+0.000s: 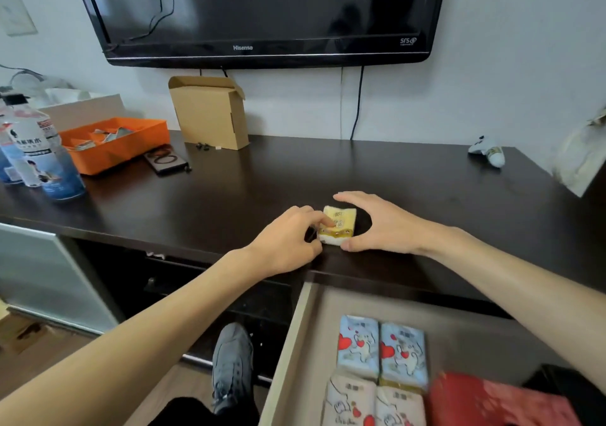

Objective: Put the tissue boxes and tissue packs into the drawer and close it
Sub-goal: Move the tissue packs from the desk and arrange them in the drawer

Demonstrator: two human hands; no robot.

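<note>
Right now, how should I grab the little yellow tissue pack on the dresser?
Pinch the yellow pack across its two short sides, coming from above. It lies flat near the front edge of the dresser, so nothing gets under it. The left hand already touches its left side, and the right hand curves open around its right. It looks soft, so squeeze gently.

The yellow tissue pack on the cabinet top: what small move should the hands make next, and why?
Probably close the left hand on the yellow tissue pack and lift it toward the open drawer. Its fingers already touch the pack, the right hand is cupped open beside it, and it is the only pack seen on the cabinet top; four packs and a red tissue box already lie in the drawer.
</note>
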